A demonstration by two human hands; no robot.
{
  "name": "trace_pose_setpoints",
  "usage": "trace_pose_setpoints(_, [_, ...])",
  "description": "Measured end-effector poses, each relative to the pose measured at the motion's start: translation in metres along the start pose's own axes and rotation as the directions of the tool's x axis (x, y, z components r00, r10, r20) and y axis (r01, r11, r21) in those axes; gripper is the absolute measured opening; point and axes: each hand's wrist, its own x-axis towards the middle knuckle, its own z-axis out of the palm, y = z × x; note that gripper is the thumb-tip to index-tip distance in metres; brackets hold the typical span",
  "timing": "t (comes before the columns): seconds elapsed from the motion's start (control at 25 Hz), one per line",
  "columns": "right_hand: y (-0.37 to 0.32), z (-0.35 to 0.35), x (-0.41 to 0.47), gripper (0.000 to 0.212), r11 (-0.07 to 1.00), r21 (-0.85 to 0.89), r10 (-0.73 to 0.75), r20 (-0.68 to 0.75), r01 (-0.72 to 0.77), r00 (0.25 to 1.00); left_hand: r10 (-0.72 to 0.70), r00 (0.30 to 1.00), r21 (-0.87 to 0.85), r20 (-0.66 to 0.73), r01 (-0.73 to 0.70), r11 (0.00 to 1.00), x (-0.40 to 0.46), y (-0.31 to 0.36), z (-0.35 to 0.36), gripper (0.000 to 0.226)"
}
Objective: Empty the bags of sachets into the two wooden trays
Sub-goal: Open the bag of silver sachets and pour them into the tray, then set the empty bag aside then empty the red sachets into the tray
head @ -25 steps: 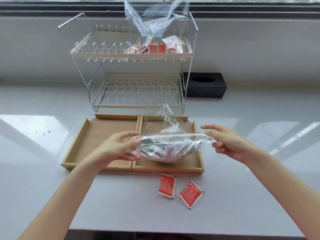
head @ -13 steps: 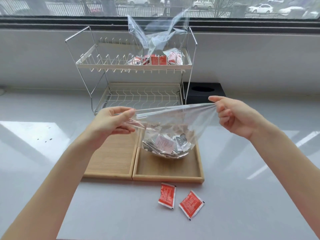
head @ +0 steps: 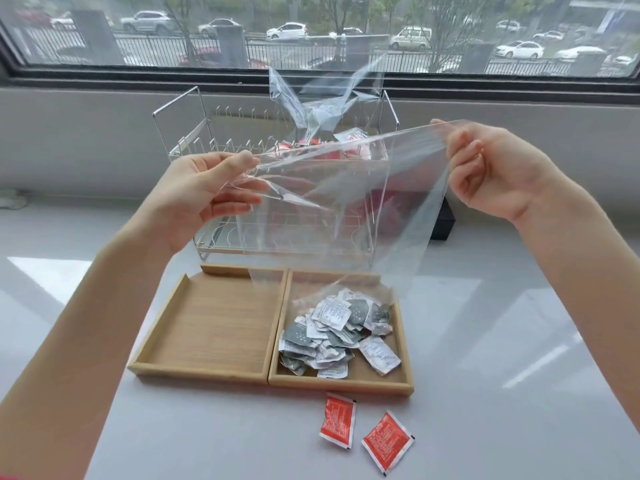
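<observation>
White surface [head: 502, 393] under a street-facing window [head: 311, 32].
2 hands, left [head: 204, 199] and right [head: 491, 171], pinch 1 clear bag [head: 346, 216]; 2 wooden trays [head: 204, 370], 2 red sachets [head: 337, 424].

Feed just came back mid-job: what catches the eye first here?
Both hands, left hand and right hand, hold a clear bag stretched above the right tray, where grey-white sachets lie heaped. Left tray holds none; two red sachets lie before the trays.
</observation>
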Motion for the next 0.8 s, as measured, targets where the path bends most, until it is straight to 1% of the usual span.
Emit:
trace_pose_setpoints(0.08, [-0.008, 0.004, 0.001, 0.018, 0.998, -0.023, -0.058, 0.010, 0.058, 0.998, 0.050, 0.999, 0.003, 0.005, -0.050, 0.999, 0.002, 0.006, -0.003, 0.009])
trace_pose_setpoints(0.16, [-0.012, 0.006, 0.002, 0.020, 0.992, -0.064, -0.105, 0.038, 0.107, 0.994, 0.099, 0.995, 0.003, 0.014, -0.099, 0.995, 0.001, 0.009, -0.005, 0.019])
trace_pose_setpoints(0.2, [-0.012, 0.006, 0.001, 0.022, 0.982, -0.128, -0.134, 0.052, 0.139, 0.990, 0.123, 0.992, 0.006, 0.013, -0.123, 0.992, 0.000, 0.008, -0.006, 0.025])
trace_pose_setpoints(0.24, [-0.009, 0.006, 0.002, 0.024, 0.957, -0.230, -0.168, 0.063, 0.178, 0.984, 0.144, 0.989, 0.011, 0.012, -0.144, 0.989, -0.001, 0.007, -0.009, 0.028])
trace_pose_setpoints(0.32, [0.003, 0.002, 0.002, 0.030, 0.869, -0.434, -0.226, 0.080, 0.239, 0.971, 0.165, 0.986, 0.035, 0.023, -0.166, 0.986, -0.004, -0.004, -0.014, 0.023])
trace_pose_setpoints(0.4, [0.019, -0.005, 0.003, 0.037, 0.821, -0.506, -0.246, 0.109, 0.266, 0.963, 0.149, 0.988, 0.061, 0.043, -0.151, 0.987, -0.008, -0.020, -0.018, 0.025])
trace_pose_setpoints(0.52, [0.051, -0.017, 0.003, 0.044, 0.780, -0.561, -0.247, 0.128, 0.276, 0.960, 0.064, 0.997, 0.078, 0.041, -0.068, 0.995, -0.018, -0.053, -0.021, 0.029])
trace_pose_setpoints(0.6, [0.083, -0.030, 0.002, 0.046, 0.747, -0.621, -0.214, 0.113, 0.237, 0.970, -0.032, 0.999, 0.043, 0.033, 0.030, 0.999, -0.029, -0.081, -0.021, 0.025])
trace_pose_setpoints(0.68, [0.122, -0.048, -0.001, 0.043, 0.724, -0.675, -0.128, 0.075, 0.145, 0.989, -0.149, 0.988, 0.025, 0.027, 0.149, 0.989, -0.040, -0.113, -0.018, 0.022])
trace_pose_setpoints(0.8, [0.173, -0.073, -0.008, 0.039, 0.732, -0.680, 0.022, -0.038, -0.042, 0.999, -0.306, 0.952, 0.018, -0.011, 0.307, 0.952, -0.056, -0.160, -0.010, 0.028])
